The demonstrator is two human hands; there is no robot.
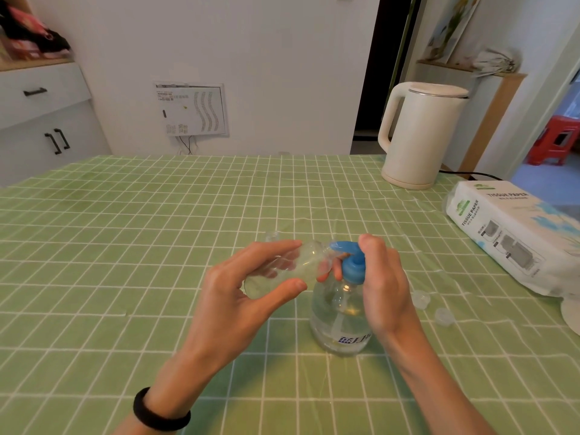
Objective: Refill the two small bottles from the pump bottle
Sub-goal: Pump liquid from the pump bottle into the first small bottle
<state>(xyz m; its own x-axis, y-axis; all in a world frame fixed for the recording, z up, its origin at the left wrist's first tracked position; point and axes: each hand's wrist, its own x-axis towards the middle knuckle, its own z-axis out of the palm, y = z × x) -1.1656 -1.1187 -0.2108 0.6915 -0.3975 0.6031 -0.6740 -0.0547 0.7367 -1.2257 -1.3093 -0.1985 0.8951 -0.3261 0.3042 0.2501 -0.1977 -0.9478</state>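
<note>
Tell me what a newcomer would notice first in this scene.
The hands meeting mid-table on the green checked tablecloth stand out: the left hand holds a small clear bottle tilted to the nozzle, and the right hand grips the blue pump head of the pump bottle. Next come the white kettle at the far right and the tissue pack nearer, at the right edge.

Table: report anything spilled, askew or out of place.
No spill shows. Two clear caps lie loose right of the pump bottle; the left hand holds a small bottle tilted at the nozzle, as refilling needs.
</note>
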